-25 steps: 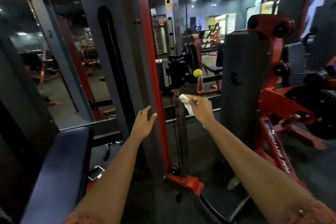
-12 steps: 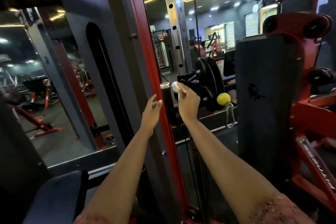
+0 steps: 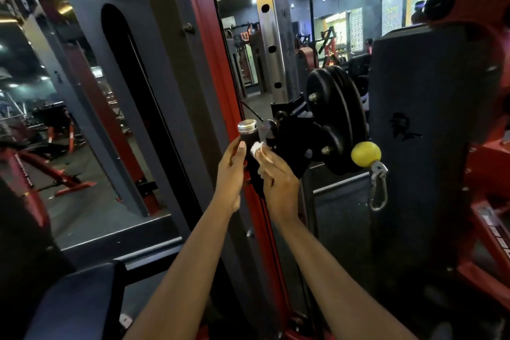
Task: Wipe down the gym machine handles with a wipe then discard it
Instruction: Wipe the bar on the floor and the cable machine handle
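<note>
A black machine handle [image 3: 249, 137] with a shiny metal end cap stands upright beside the red upright of the cable machine. My left hand [image 3: 231, 174] wraps around the handle from the left, thumb up along it. My right hand [image 3: 278, 176] holds a small white wipe [image 3: 257, 148] pinched in its fingers and presses it against the right side of the handle. The lower part of the handle is hidden between my two hands.
A red and grey frame column [image 3: 215, 63] rises just left of the handle. Black pulley wheels [image 3: 335, 121], a yellow cable ball [image 3: 365, 154] and a steel carabiner [image 3: 377, 188] hang to the right. A dark padded panel [image 3: 425, 132] stands at right, a bench pad [image 3: 71, 301] at lower left.
My left hand left the grey column and closed around the handle. My right hand brought the wipe up against the handle. The view has moved closer to the machine.
</note>
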Tool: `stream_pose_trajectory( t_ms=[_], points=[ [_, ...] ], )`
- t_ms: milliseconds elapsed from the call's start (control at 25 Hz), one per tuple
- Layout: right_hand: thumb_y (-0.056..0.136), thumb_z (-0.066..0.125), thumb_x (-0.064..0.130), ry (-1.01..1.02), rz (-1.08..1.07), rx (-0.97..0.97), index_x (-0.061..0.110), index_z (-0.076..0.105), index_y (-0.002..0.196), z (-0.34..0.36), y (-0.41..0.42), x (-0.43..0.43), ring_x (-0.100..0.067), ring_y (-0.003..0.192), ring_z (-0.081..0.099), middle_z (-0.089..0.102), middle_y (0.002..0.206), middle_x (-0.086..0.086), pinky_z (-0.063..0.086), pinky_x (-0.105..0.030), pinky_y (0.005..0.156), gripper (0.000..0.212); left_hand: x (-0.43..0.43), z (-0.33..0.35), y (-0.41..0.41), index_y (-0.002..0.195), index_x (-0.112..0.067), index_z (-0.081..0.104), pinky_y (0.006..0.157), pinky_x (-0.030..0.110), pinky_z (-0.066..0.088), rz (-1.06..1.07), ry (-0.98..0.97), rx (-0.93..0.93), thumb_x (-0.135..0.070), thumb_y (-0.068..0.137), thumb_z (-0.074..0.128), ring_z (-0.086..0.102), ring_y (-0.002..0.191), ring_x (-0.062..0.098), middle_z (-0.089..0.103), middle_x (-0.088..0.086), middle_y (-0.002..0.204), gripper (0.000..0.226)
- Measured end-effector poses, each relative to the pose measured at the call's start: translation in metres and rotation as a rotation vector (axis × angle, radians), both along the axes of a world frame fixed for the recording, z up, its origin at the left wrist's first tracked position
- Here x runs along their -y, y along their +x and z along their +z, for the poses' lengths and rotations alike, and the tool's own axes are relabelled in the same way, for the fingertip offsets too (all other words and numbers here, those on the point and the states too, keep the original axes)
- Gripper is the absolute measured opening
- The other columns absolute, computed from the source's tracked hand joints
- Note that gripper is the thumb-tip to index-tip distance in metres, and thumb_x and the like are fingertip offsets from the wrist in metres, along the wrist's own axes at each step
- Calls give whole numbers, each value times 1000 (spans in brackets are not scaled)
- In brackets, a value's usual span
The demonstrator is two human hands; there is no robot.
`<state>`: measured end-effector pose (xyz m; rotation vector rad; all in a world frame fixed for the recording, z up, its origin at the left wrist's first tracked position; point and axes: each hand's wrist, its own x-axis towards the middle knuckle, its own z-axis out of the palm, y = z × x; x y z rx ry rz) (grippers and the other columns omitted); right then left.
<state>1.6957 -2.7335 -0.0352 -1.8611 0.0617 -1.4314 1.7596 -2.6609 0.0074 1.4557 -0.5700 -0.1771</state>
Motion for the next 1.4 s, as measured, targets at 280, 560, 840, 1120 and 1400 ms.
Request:
stream_pose_trajectory(
  t_ms=[280, 560, 840, 1120, 1400],
  points=[
    [82, 52, -9, 154, -77, 133, -1, 61, 114, 25, -2, 13, -1, 111, 50, 60, 116, -5, 37, -5, 96, 34, 3, -3, -2, 130, -37, 48, 102, 50, 43, 55, 11, 52, -43, 90, 52, 56, 117, 21, 60, -2, 126, 40],
    [88, 52, -3, 211, 12, 17, 2, 64, 112, 2, 7, 4, -3, 73, 57, 63, 80, 0, 44, -7, 74, 27, 0, -7, -8, 133, -36, 46, 102, 48, 43, 28, -24, 94, -30, 92, 54, 59, 115, 16, 64, -1, 120, 42],
    [88, 54, -2, 263, 60, -39, 13, 61, 116, 25, -6, 16, 5, 83, 58, 65, 92, 4, 48, -12, 80, 33, -2, -16, -25, 131, -45, 36, 107, 31, 39, 99, -8, 275, -20, 90, 59, 45, 122, 1, 50, -3, 138, 53],
    [88, 53, -2, 267, -39, -42, 7, 62, 115, 9, -6, -7, -2, 95, 60, 69, 101, -9, 41, -2, 84, 30, -2, -29, -27, 138, -34, 33, 110, 32, 36, 102, -40, 326, -4, 89, 57, 45, 129, 9, 46, -2, 142, 62],
    [91, 50, 8, 454, 172, -255, 12, 69, 105, -35, -23, 9, -14, 108, 61, 69, 107, -3, 45, -20, 93, 23, -3, -33, -27, 141, -33, 26, 105, 12, 34, 146, 32, 402, -8, 90, 57, 43, 131, 13, 42, 0, 145, 65]
  ],
)
